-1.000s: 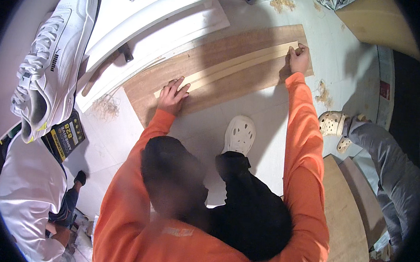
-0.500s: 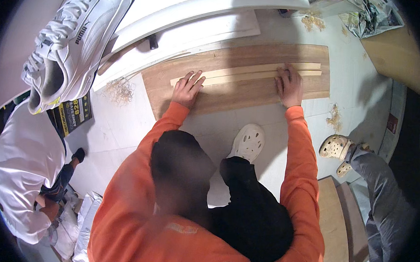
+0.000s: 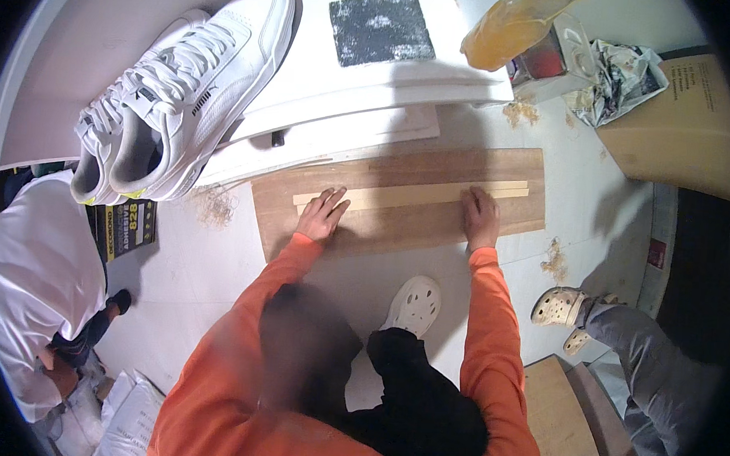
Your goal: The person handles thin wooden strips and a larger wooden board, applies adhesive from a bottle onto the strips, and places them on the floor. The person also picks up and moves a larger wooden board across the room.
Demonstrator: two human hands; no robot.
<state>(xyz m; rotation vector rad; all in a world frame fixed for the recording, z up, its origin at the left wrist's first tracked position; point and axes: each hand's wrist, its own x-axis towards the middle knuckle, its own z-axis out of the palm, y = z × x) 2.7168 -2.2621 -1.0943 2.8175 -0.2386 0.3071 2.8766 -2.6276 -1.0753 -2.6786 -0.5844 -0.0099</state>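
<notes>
Head view: both hands (image 3: pixel 322 215) (image 3: pixel 482 218) press flat, grips wide, on pale strips (image 3: pixel 412 196); bag (image 3: pixel 512 23) seemingly holds sawdust.

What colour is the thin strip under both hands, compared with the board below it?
Pale tan strip, lighter than the brown board; the head view shows it.

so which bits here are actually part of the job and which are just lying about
In use: left hand and right hand, both pressed flat on the pale strip lying on the brown board.
Lying about: white sneakers, crumpled paper, wood shavings.
</notes>
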